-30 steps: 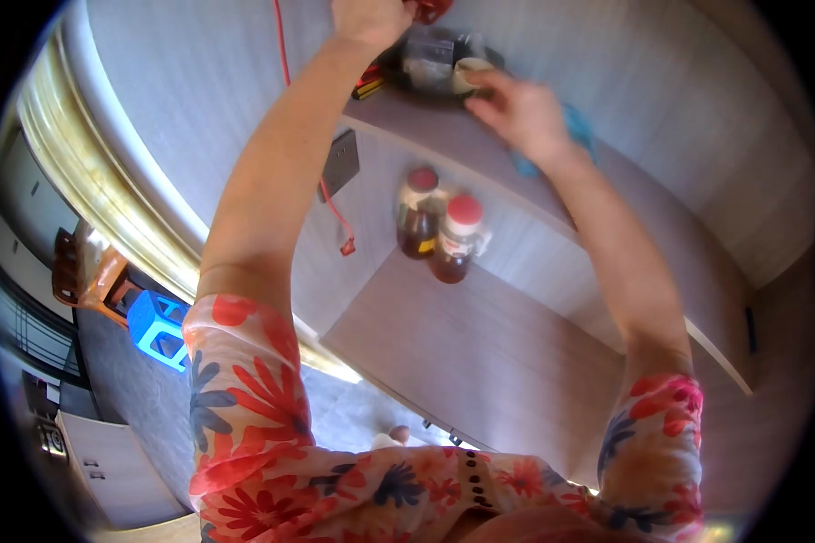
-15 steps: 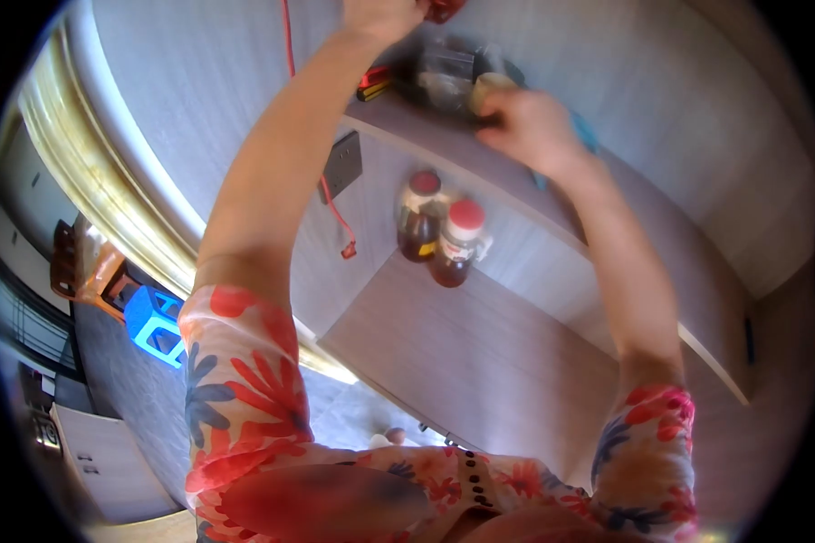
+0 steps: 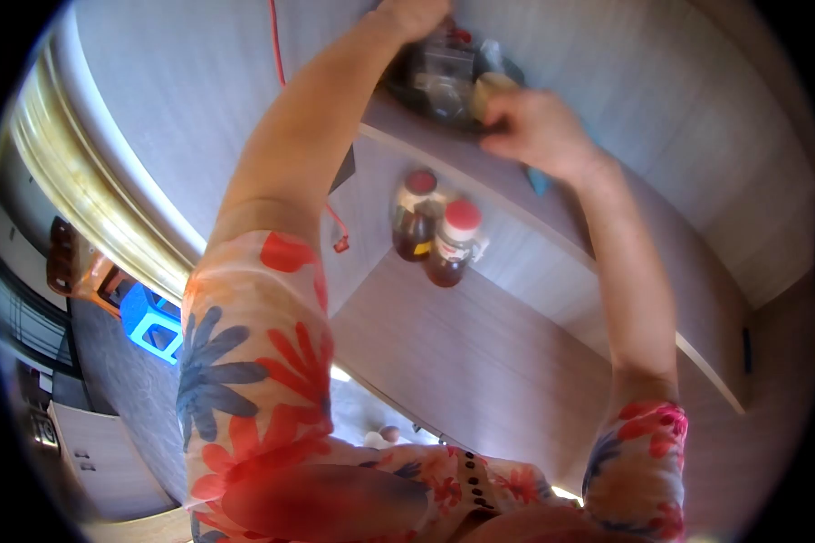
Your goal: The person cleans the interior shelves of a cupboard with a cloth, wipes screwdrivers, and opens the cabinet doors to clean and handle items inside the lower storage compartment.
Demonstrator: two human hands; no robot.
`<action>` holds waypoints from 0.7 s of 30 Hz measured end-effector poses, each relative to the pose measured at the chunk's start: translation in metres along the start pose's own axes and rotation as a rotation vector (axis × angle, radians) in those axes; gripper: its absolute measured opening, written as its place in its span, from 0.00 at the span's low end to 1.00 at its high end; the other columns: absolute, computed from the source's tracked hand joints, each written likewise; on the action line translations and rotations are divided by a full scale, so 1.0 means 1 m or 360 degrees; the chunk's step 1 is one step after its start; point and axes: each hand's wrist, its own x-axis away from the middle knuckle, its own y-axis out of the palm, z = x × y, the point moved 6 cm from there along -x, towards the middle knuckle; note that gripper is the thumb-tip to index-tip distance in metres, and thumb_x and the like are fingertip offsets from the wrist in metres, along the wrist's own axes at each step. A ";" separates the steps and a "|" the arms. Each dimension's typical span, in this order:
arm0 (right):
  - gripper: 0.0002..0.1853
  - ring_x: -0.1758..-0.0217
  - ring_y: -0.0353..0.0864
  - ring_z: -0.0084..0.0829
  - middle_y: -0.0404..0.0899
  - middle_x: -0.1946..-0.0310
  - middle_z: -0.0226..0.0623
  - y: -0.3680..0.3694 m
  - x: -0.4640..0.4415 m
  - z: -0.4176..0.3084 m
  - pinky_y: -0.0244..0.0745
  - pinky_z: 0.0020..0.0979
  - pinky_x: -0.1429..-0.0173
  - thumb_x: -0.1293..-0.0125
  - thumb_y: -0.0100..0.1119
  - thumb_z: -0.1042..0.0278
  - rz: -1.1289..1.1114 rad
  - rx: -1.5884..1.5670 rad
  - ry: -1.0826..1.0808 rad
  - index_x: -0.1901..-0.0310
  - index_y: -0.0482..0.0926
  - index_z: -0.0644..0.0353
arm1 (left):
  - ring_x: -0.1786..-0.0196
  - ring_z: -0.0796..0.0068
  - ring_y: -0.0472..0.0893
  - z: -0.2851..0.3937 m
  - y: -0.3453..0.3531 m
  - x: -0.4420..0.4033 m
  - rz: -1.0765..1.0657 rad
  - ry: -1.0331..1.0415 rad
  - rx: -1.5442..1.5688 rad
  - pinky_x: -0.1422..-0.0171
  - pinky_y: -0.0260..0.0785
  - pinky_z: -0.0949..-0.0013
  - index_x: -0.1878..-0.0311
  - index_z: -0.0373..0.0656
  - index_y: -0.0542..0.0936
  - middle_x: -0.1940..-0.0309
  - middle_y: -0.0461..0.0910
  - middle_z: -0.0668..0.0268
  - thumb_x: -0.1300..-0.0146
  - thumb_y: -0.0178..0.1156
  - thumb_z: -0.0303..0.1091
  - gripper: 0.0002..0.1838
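My left hand [image 3: 418, 14] reaches to the top edge of the view, above the upper shelf [image 3: 552, 213]; its fingers are cut off or blurred. Just beneath it a small red thing [image 3: 462, 36] shows at the dark tray [image 3: 409, 95]. In the tray lies a clear plastic container [image 3: 448, 72]. My right hand [image 3: 536, 131] is closed at the tray's right side, its fingertips against a pale yellow cup-like thing [image 3: 493, 90]. Behind my right wrist a teal cloth [image 3: 538, 181] lies on the shelf.
Two red-lidded jars [image 3: 417, 217] [image 3: 453, 244] stand on the lower surface [image 3: 480, 353]. A red cord [image 3: 278, 45] hangs at the left, partly behind my left arm. A blue stool [image 3: 149, 321] stands on the floor at far left.
My left hand has moved right, from beside a red object to above the tray. My right hand has shifted slightly right and its fingers have closed at the yellow thing.
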 end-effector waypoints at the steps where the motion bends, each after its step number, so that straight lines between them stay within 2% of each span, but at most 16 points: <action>1: 0.11 0.65 0.77 0.39 0.77 0.73 0.36 0.000 0.000 0.000 0.70 0.37 0.60 0.55 0.64 0.64 0.0005 -0.0008 0.0006 0.68 0.77 0.56 | 0.62 0.62 0.80 0.002 0.002 -0.001 -0.0023 0.0092 0.0024 0.56 0.72 0.62 0.70 0.46 0.83 0.65 0.80 0.57 0.51 0.57 0.36 0.08; 5: 0.11 0.63 0.77 0.39 0.77 0.73 0.36 0.000 0.001 0.000 0.70 0.38 0.59 0.54 0.65 0.64 -0.0029 -0.0010 0.0071 0.67 0.78 0.55 | 0.61 0.61 0.80 -0.004 0.006 0.004 -0.0386 -0.0120 0.0349 0.54 0.71 0.62 0.67 0.51 0.83 0.63 0.80 0.59 0.51 0.56 0.34 0.10; 7: 0.13 0.67 0.78 0.40 0.78 0.72 0.42 0.000 0.000 -0.001 0.71 0.36 0.62 0.54 0.64 0.63 0.0080 -0.0007 -0.0048 0.66 0.78 0.58 | 0.60 0.60 0.79 -0.003 0.002 0.012 -0.0653 -0.0240 0.0456 0.54 0.70 0.62 0.65 0.53 0.84 0.63 0.81 0.60 0.51 0.55 0.34 0.10; 10: 0.14 0.70 0.78 0.42 0.78 0.73 0.44 0.003 -0.003 -0.004 0.71 0.36 0.63 0.53 0.64 0.62 0.0188 0.0041 -0.0087 0.65 0.78 0.58 | 0.59 0.61 0.79 0.001 -0.007 0.018 -0.0644 -0.0559 0.0288 0.54 0.70 0.62 0.66 0.56 0.83 0.63 0.81 0.61 0.50 0.55 0.34 0.10; 13: 0.15 0.71 0.77 0.42 0.78 0.75 0.44 0.008 -0.003 -0.001 0.71 0.37 0.65 0.53 0.64 0.61 0.0296 0.0053 -0.0074 0.63 0.78 0.57 | 0.57 0.62 0.79 -0.004 0.006 0.014 -0.0694 -0.0421 0.0550 0.53 0.70 0.63 0.65 0.53 0.83 0.62 0.80 0.60 0.49 0.54 0.34 0.11; 17: 0.16 0.72 0.77 0.42 0.77 0.76 0.44 0.015 -0.010 0.007 0.72 0.36 0.65 0.52 0.65 0.60 0.0393 0.0074 -0.0054 0.61 0.78 0.55 | 0.57 0.61 0.79 -0.018 -0.013 0.031 -0.0290 -0.0556 0.0813 0.53 0.70 0.64 0.64 0.51 0.82 0.62 0.80 0.58 0.48 0.53 0.32 0.11; 19: 0.15 0.67 0.79 0.40 0.79 0.72 0.41 0.017 -0.012 0.011 0.73 0.36 0.60 0.50 0.64 0.60 0.0342 0.0076 0.0069 0.60 0.78 0.53 | 0.58 0.61 0.79 -0.020 -0.023 0.049 -0.0008 -0.0672 0.0772 0.53 0.70 0.64 0.64 0.50 0.82 0.62 0.80 0.57 0.48 0.53 0.31 0.11; 21: 0.15 0.64 0.79 0.40 0.80 0.70 0.40 0.018 -0.015 0.013 0.74 0.36 0.57 0.49 0.64 0.59 0.0327 0.0084 0.0119 0.59 0.78 0.52 | 0.57 0.59 0.78 -0.012 -0.036 0.073 -0.0021 -0.0678 0.0788 0.53 0.70 0.62 0.63 0.48 0.82 0.62 0.79 0.55 0.47 0.52 0.29 0.11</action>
